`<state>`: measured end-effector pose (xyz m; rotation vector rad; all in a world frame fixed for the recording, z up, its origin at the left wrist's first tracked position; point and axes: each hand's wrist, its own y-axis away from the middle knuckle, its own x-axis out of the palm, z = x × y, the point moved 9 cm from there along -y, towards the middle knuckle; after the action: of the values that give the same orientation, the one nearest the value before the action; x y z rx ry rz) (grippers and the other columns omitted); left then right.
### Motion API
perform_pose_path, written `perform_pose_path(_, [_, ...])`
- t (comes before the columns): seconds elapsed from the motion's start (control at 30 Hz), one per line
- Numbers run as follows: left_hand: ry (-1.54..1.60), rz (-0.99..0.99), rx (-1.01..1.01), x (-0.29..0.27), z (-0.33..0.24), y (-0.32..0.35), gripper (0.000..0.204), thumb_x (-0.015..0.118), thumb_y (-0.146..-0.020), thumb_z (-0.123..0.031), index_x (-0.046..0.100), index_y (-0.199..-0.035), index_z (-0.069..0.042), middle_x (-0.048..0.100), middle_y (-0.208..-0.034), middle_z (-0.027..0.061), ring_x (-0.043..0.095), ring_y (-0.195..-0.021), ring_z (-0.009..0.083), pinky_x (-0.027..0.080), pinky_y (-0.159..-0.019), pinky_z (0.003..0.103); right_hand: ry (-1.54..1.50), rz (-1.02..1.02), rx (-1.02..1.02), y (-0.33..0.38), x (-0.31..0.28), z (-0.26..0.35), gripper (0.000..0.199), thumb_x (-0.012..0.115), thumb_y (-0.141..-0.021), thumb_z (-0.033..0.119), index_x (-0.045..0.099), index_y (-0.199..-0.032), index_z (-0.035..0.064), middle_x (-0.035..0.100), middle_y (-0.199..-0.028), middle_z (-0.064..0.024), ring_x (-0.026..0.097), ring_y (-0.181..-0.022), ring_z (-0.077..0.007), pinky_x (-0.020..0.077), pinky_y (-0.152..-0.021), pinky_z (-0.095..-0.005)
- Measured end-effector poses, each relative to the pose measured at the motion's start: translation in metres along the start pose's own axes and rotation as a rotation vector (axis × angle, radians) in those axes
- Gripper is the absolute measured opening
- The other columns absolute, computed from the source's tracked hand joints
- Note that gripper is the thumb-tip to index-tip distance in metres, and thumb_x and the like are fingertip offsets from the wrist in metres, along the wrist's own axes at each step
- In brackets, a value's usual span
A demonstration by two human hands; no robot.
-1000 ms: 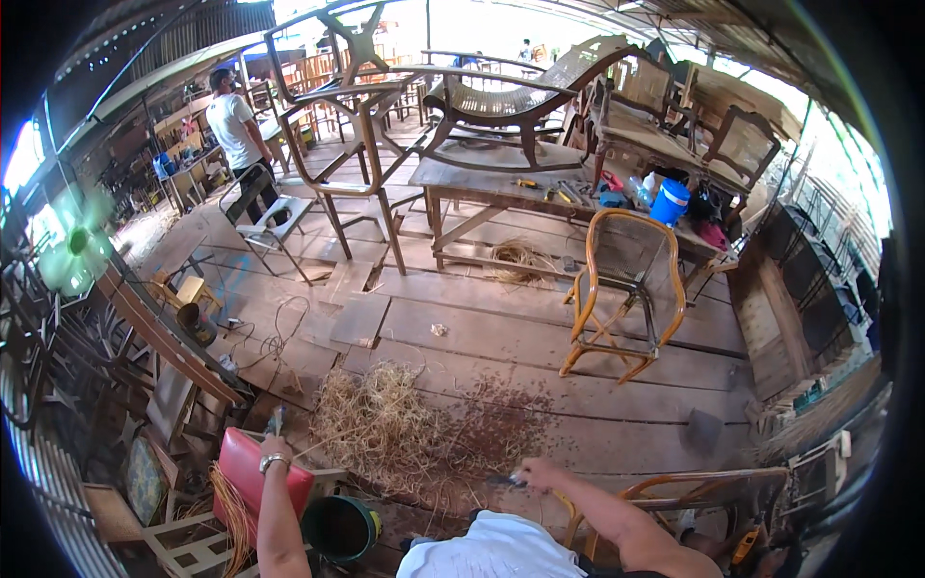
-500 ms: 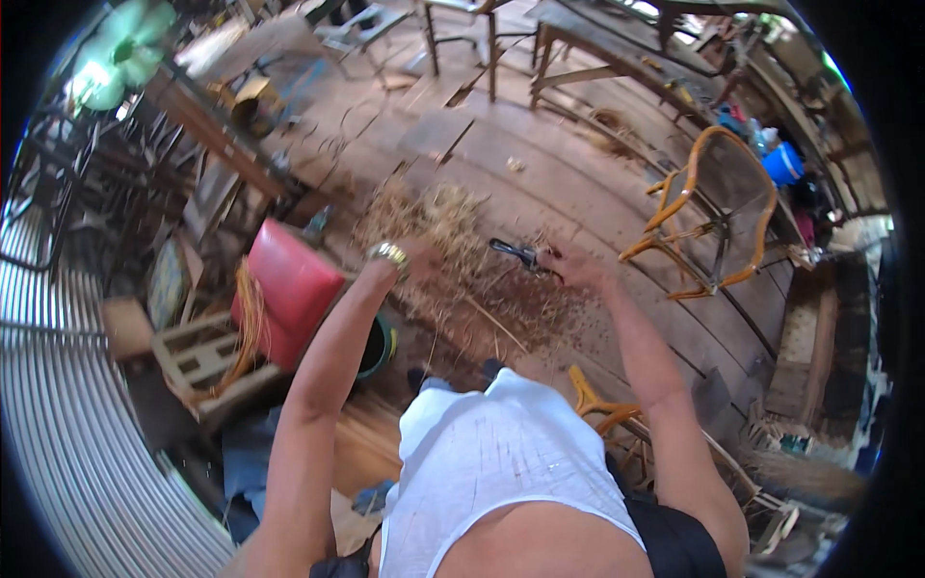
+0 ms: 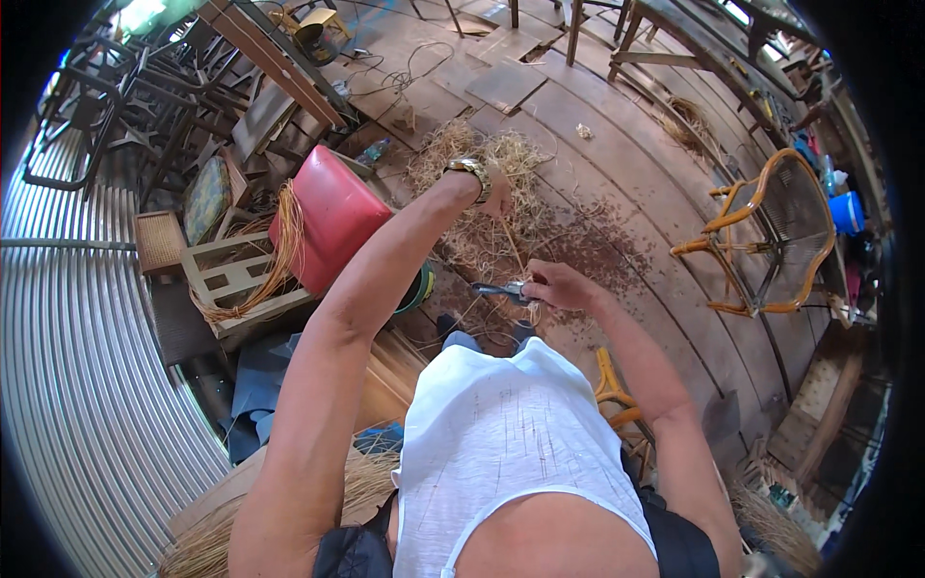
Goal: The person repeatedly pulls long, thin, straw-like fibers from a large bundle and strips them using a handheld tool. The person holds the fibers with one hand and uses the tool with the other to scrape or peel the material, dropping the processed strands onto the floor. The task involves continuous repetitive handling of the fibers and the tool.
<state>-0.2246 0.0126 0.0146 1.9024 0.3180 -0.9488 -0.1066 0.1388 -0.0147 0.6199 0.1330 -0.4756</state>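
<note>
My left hand (image 3: pixel 494 191), with a gold-coloured watch at its wrist, is closed over one end of a thin tan cane strip (image 3: pixel 513 241). The strip slopes down toward my right hand (image 3: pixel 562 287). In that hand's closed fingers sits a small dark hand tool (image 3: pixel 493 288) with a silvery part beside the thumb; its exact kind is unclear. A pale bit of fibre hangs just below the tool. Behind my left hand, a heap of curly tan shavings (image 3: pixel 453 154) lies on the floorboards.
A red cushioned seat (image 3: pixel 337 217) and a coil of orange cane (image 3: pixel 289 241) lie to the left, over a pale frame. An orange cane chair (image 3: pixel 780 231) stands at right. Behind the left forearm, a dark green bucket (image 3: pixel 421 287) partly shows. Brown chips litter the floor.
My right hand has come down and nearer my body with the tool. My left hand now sits farther right and farther away, with the cane strip stretching between the hands. The view has shifted.
</note>
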Motion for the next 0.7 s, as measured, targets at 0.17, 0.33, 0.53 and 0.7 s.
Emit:
perform_pose_path(0.17, [0.236, -0.594, 0.057, -0.014, -0.018, 0.022, 0.022, 0.068, -0.084, -0.025, 0.070, -0.103, -0.013, 0.064, -0.108, 0.0127, 0.065, -0.088, 0.0309, 0.052, -0.078, 0.041, -0.253, -0.071, 0.042, -0.015, 0.032, -0.020, 0.022, 0.066, -0.088, 0.019, 0.055, -0.083, 0.0009, 0.058, -0.058, -0.0036, 0.055, -0.044, -0.0115, 0.0407, -0.039, -0.0261])
perform_pose_path(0.33, [0.810, -1.076, -0.678, 0.088, 0.004, 0.105, 0.038, 0.070, -0.084, -0.034, 0.058, -0.100, -0.001, 0.065, -0.084, 0.0127, 0.064, -0.077, 0.0296, 0.052, -0.066, 0.034, -0.507, -0.312, 0.124, -0.042, 0.050, -0.068, 0.030, 0.063, -0.092, 0.031, 0.060, -0.078, 0.0040, 0.059, -0.057, -0.0031, 0.056, -0.045, -0.0093, 0.0418, -0.041, -0.0255])
perform_pose_path(0.53, [1.774, -0.293, -0.656, 0.236, -0.073, 0.074, 0.056, 0.054, -0.090, -0.058, 0.064, -0.087, -0.003, 0.066, -0.075, 0.0071, 0.058, -0.055, 0.0115, 0.044, -0.049, 0.026, -0.432, -0.393, 0.078, -0.074, 0.075, -0.074, 0.029, 0.065, -0.090, 0.031, 0.058, -0.077, 0.0066, 0.055, -0.058, -0.0001, 0.053, -0.046, -0.0068, 0.0377, -0.039, -0.0240])
perform_pose_path(0.7, [1.314, -0.708, -0.753, 0.239, -0.044, 0.091, 0.051, 0.060, -0.089, -0.052, 0.063, -0.078, -0.002, 0.061, -0.065, 0.0094, 0.057, -0.061, 0.0157, 0.044, -0.056, 0.033, -0.675, -0.229, 0.256, -0.080, 0.095, -0.063, 0.030, 0.068, -0.086, 0.034, 0.057, -0.075, 0.0084, 0.056, -0.057, -0.0029, 0.048, -0.038, -0.0106, 0.0340, -0.034, -0.0261])
